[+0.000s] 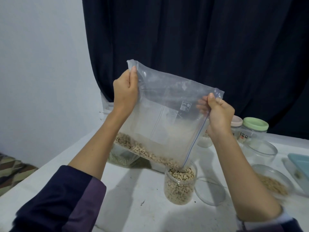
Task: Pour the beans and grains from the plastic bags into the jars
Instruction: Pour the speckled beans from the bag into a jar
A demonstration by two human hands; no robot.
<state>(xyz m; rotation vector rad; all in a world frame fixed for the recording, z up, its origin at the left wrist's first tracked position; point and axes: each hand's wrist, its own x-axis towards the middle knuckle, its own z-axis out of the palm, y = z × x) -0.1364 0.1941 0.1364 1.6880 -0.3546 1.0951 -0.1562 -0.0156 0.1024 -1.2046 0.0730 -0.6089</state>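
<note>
While tipped over the table [137, 190]:
Bag: clear zip bag [167, 114], held up, low corner at the jar mouth
Left hand [125, 91]: pinching the bag's high far-left corner
Right hand [219, 114]: clamped on the zip edge, right side
Beans [143, 150]: heaped along the bag's low edge
Jar [179, 185]: open, near centre, nearly full of beans
Lid [209, 191]: clear, flat, just right of the jar
Right side: green-lidded jar [255, 129], far

1. The left hand [125, 91] and right hand [217, 113] are pinching a tilted clear plastic bag [167, 118];
2. black-eyed beans [142, 150] are sliding from its lower corner into an open jar [179, 185] on the white worktop [142, 198].
</note>
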